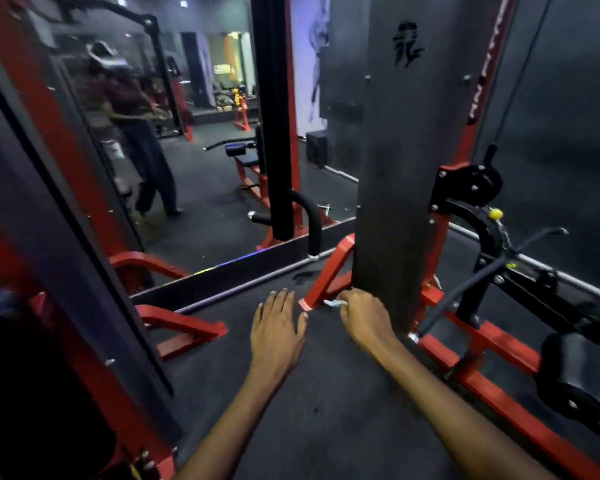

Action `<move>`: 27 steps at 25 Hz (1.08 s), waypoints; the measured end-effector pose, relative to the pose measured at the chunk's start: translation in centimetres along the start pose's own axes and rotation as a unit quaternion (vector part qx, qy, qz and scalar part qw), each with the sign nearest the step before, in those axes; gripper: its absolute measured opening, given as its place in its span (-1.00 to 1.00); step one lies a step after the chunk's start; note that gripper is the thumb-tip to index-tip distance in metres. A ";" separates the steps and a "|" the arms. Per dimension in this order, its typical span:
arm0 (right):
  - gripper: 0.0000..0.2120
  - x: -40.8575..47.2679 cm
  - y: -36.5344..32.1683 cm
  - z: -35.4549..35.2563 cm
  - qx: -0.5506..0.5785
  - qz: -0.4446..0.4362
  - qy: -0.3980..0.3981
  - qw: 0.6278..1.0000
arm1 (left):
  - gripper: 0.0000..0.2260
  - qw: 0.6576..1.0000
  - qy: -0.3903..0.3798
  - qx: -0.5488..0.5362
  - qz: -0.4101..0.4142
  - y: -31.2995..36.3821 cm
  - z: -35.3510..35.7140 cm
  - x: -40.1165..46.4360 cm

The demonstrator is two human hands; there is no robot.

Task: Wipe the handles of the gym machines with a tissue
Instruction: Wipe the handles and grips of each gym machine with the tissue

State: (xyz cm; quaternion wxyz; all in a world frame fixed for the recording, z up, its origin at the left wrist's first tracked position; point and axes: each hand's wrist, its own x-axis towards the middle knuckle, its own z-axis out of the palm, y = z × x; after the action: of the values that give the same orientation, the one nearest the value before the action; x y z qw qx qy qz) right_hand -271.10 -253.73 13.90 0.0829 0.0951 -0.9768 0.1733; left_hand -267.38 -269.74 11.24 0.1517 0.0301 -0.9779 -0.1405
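While both bare forearms reach forward over the dark rubber floor, the left hand is spread flat with straight fingers, palm down, grasping nothing. Just right of it, the right hand is curled around a small crumpled white tissue, which pokes out on the hand's left side beside the foot of a red angled steel brace.

Directly beyond the right hand rises a broad dark grey metal shroud of a weight machine, marked with a black figure logo near its top; it blocks whatever lies behind it. To its right stands a red-framed machine with a black pivot arm, a yellow knob, a thin grey bar handle slanting across it, and black foam roller pads near the right edge.

On the far left, a large wall mirror reflects a blurred person, a bench and more red equipment. A curved black padded handle hangs in front of the mirror's lower edge. Near left, a dark upright panel with red frame cuts diagonally across the view, and a red floor bracket lies beside it.
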 end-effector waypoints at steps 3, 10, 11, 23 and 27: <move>-0.81 6.9 2.3 0.0 0.060 -0.008 -0.019 0.998 | -0.51 0.997 0.079 -0.007 -0.012 0.8 0.0 7.4; -0.83 20.8 3.7 1.6 0.177 -0.040 0.035 0.983 | -0.47 0.963 0.231 0.081 0.112 -1.0 -2.7 26.5; -0.82 22.5 3.7 2.1 0.196 -0.045 0.054 0.978 | -0.47 0.956 0.242 0.104 0.131 -1.4 -3.1 29.3; -0.75 38.6 -3.2 2.9 0.148 -0.331 0.074 0.929 | -0.51 0.838 0.395 0.234 0.296 -6.7 -2.8 44.7; -0.73 35.6 0.7 3.2 0.134 -0.350 0.138 0.917 | -0.49 0.834 0.420 0.186 0.305 -7.2 -1.7 46.1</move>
State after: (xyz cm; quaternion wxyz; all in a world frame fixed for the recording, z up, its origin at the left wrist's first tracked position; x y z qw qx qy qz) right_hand -306.13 -259.87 17.62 0.2588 0.4160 -0.8274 0.2743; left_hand -310.61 -281.79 24.06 0.5745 -0.1862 -0.7874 0.1236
